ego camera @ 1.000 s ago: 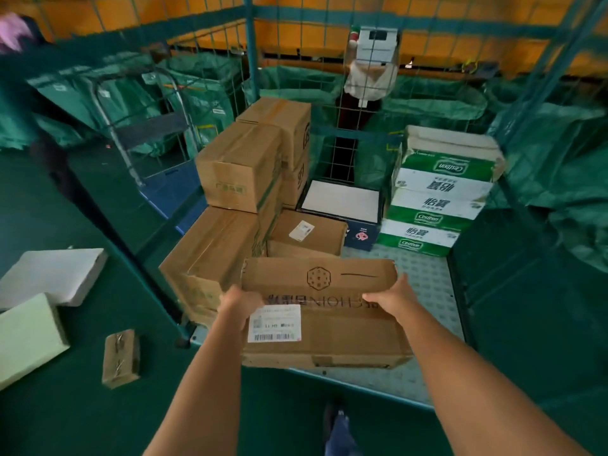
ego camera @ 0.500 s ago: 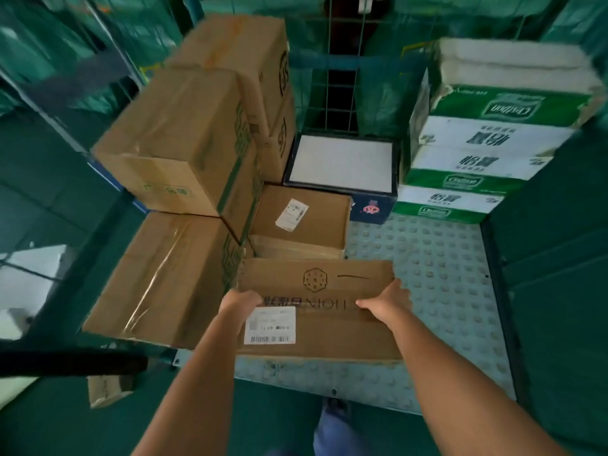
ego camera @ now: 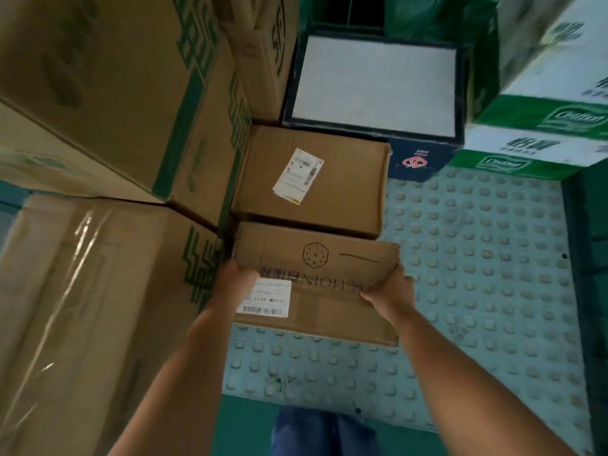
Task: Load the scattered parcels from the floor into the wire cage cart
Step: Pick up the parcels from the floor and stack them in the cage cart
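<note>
Two hands, left hand (ego camera: 235, 279) and right hand (ego camera: 390, 287), each grip curled on an opposite end, hold the flat brown cardboard parcel with a white barcode label (ego camera: 316, 281) low over the studded grey cart floor (ego camera: 477, 274), beside a taped brown carton (ego camera: 312, 179); it seems stiff and light.

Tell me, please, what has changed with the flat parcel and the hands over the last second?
The flat parcel has moved forward and down, from past the cart's front edge onto the studded cart floor, its far edge now against the labelled brown box. The left hand and right hand still grip its ends; nothing was released. The stacked cartons, dark box and green-and-white packs stayed put.
</note>
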Available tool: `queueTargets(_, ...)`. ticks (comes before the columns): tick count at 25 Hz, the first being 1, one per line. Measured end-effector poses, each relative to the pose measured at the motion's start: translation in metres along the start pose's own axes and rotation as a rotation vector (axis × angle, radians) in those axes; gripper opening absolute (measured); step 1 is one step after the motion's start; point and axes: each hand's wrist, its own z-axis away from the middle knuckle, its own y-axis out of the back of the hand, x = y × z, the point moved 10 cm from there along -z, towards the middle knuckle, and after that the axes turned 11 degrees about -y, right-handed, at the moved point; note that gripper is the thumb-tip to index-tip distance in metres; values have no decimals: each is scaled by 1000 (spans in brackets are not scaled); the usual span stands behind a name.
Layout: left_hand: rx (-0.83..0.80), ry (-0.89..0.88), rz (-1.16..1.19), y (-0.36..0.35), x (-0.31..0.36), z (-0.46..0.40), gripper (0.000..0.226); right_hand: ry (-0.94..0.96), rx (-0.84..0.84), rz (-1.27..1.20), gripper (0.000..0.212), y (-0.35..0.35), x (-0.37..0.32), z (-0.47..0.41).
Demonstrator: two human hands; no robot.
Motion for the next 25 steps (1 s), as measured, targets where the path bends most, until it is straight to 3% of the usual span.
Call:
queueTargets(7, 33, -73, -34, -21, -21, -60, 62, -28, 67, 12, 90, -40, -9, -31)
queueTargets(11, 30, -158, -258, -35, -17, -58, 86, -53, 81, 11, 96, -43, -9, -35)
queueTargets(19, -105, -149, -199, -29, 0, -57, 69, -98, 30, 55, 94, -41, -20, -27)
queueTargets(22, -85, -121, -150, -2, 19, -33, 49, -107, 55, 62, 83, -13, -37, 3)
queueTargets(25, -115, -154, -157, 25, 53, 1, 44, 22, -3, 55, 62, 23, -71, 55)
